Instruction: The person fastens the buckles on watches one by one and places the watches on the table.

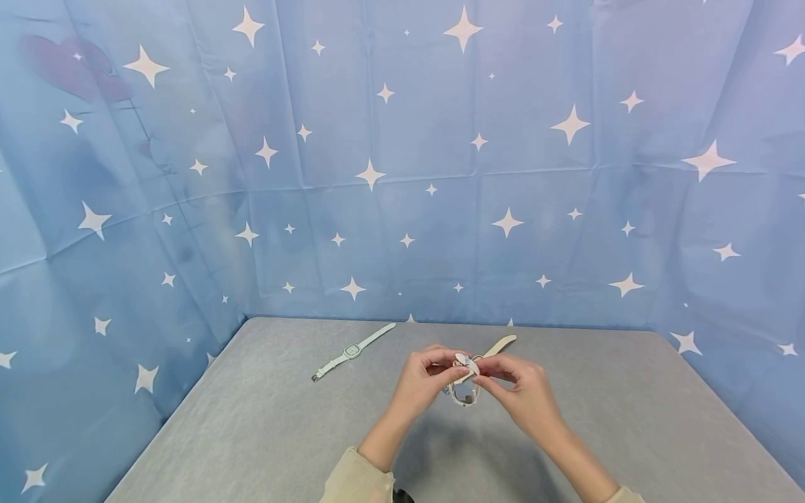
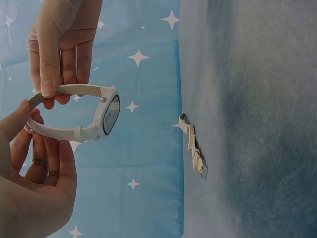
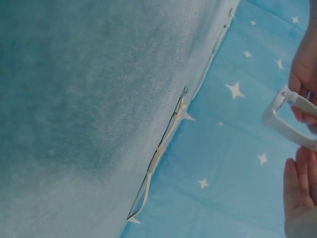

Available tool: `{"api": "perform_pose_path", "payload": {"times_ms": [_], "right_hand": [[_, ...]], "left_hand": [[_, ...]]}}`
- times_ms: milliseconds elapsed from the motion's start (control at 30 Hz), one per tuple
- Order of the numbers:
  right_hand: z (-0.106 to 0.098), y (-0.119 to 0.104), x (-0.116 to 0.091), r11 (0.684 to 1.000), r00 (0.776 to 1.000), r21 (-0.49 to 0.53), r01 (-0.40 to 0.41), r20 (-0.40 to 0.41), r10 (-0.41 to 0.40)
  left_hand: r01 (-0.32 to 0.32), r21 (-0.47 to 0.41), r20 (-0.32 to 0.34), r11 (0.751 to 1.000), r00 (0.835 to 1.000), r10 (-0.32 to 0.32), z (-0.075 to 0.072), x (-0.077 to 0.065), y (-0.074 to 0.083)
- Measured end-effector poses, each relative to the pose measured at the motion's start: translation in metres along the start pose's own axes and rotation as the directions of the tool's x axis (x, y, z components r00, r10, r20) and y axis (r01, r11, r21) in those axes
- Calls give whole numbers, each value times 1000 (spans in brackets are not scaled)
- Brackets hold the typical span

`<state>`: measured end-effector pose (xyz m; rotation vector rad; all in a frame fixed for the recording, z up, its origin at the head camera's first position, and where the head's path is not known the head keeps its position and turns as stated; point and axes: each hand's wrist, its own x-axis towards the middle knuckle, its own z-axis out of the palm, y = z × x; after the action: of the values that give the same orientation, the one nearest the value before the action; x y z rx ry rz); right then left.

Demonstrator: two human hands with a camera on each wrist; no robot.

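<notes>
A white wristwatch point(image 2: 110, 115) is held up over the table, its strap bent round into a loop. My left hand point(image 1: 421, 377) pinches the strap near the buckle end point(image 2: 29, 129) with thumb and fingers. With thumb and fingertips, my right hand point(image 1: 523, 392) grips the holed strap end point(image 2: 37, 100). Both ends come together between the fingertips, and the fingers partly cover the buckle. In the head view the watch case point(image 1: 465, 399) hangs below the hands. Only part of the loop point(image 3: 285, 121) shows at the right edge of the right wrist view.
On the grey table point(image 1: 264, 426), a pale green watch point(image 1: 353, 351) lies flat with its strap stretched out, left of the hands. A cream watch point(image 1: 502, 345) lies behind the hands, partly hidden by them. Behind the table hangs a blue star-patterned cloth point(image 1: 415, 209).
</notes>
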<state>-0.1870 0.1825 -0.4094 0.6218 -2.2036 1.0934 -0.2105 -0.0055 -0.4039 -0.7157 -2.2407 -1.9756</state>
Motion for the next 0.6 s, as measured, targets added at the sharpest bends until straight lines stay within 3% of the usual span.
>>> {"api": "perform_pose_path", "payload": {"times_ms": [367,600], "right_hand": [[2,0,0,1000,1000,1,17,1,-17],[2,-1,0,1000,1000,15,4,1,-4]], "left_hand": [[-8,-5,28,1000,1000,9,-2,-1,-2],[1,-12,-1,1000,1000,-1,-3,-2,-1]]}}
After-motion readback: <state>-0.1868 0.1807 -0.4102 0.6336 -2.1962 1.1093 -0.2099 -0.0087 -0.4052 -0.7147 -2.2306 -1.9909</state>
